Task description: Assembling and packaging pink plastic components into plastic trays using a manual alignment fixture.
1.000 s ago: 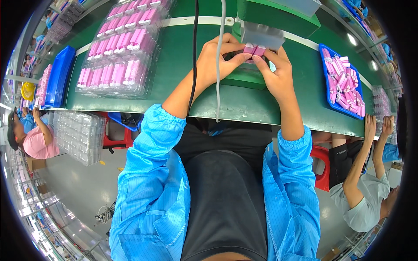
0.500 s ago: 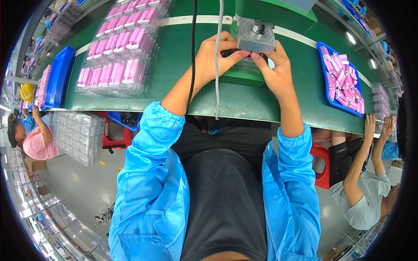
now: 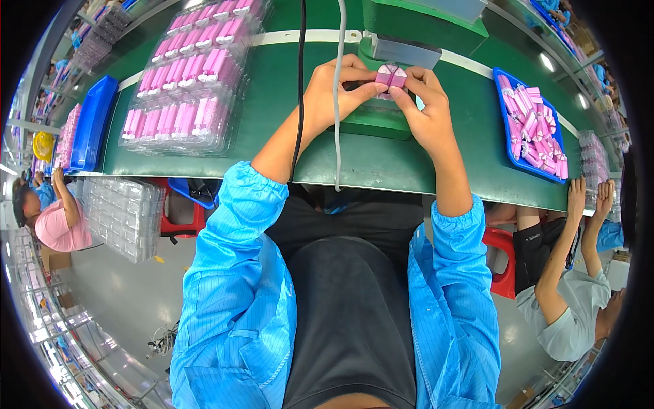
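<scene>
A small pink block (image 3: 390, 77) with a whitish, rounded, dark-lined top sits between my two hands, at a green machine with a green base (image 3: 378, 124). My left hand (image 3: 344, 87) pinches its left side with thumb and fingers. From the right, my right hand (image 3: 424, 99) closes on the same block, thumb against its near side. Just beyond the hands is the machine's grey metal block (image 3: 407, 52). Whether the pink block rests on a holder underneath is hidden by my fingers.
Stacked clear trays (image 3: 180, 116) of pink pieces stand left, and a blue bin (image 3: 507, 140) of loose pink pieces stands right. A black cable (image 3: 302, 88) and a grey cable (image 3: 338, 136) hang before my left arm. A person (image 3: 569, 293) sits at right, another (image 3: 58, 215) at left.
The machine's metal block, low over my fingers before, has moved up and away, uncovering the pink block's top. Both hands stay in nearly the same place, holding it.
</scene>
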The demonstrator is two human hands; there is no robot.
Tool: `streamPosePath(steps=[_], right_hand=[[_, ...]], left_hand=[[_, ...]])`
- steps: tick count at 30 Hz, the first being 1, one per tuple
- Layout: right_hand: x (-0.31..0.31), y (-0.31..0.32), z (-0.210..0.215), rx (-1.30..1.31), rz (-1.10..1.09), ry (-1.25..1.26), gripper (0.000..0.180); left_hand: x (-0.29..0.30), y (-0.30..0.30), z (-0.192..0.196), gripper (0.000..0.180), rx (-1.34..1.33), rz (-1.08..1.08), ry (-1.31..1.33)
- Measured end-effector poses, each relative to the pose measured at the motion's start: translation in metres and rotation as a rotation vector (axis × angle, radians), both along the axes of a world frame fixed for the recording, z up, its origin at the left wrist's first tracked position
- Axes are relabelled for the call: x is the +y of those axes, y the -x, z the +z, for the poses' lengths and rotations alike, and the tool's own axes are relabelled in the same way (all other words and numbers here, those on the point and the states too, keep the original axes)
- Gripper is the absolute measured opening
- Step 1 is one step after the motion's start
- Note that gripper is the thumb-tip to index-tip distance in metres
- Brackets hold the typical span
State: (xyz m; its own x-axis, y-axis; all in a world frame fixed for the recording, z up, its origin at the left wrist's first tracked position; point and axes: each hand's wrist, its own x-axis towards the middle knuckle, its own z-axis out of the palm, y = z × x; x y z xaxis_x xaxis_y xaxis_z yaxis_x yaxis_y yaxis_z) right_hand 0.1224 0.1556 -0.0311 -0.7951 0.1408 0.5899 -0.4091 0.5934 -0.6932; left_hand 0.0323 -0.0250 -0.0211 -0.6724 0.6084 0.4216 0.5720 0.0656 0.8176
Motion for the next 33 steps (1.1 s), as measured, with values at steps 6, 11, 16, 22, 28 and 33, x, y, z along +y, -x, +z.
streamPosePath(steps=[6, 11, 16, 22, 28, 33], right_hand=[[0.003, -0.002, 0.014, 0.074, -0.031, 0.052, 0.018], [0.033, -0.012, 0.019, 0.090, -0.122, 0.158, 0.019], [0.155, -0.061, 0.035, 0.154, -0.735, -0.045, 0.025], [0.163, -0.077, 0.042, 0.212, -0.925, -0.232, 0.034], [0.088, -0.052, 0.005, 0.046, -0.576, -0.244, 0.031], [0.081, -0.062, -0.013, -0.046, -0.536, -0.232, 0.031]], left_hand=[[0.011, -0.001, 0.016, 0.028, 0.021, 0.004, -0.149], [-0.052, -0.005, 0.062, 0.036, 0.335, 0.325, 0.292], [-0.195, 0.024, 0.080, 0.026, 0.412, 0.709, 0.315], [-0.440, 0.137, 0.011, 0.042, 0.420, 0.914, 0.840], [-0.462, 0.121, 0.015, 0.033, 0.305, 0.779, 0.867], [-0.427, 0.141, 0.038, 0.065, 0.159, 0.833, 0.957]])
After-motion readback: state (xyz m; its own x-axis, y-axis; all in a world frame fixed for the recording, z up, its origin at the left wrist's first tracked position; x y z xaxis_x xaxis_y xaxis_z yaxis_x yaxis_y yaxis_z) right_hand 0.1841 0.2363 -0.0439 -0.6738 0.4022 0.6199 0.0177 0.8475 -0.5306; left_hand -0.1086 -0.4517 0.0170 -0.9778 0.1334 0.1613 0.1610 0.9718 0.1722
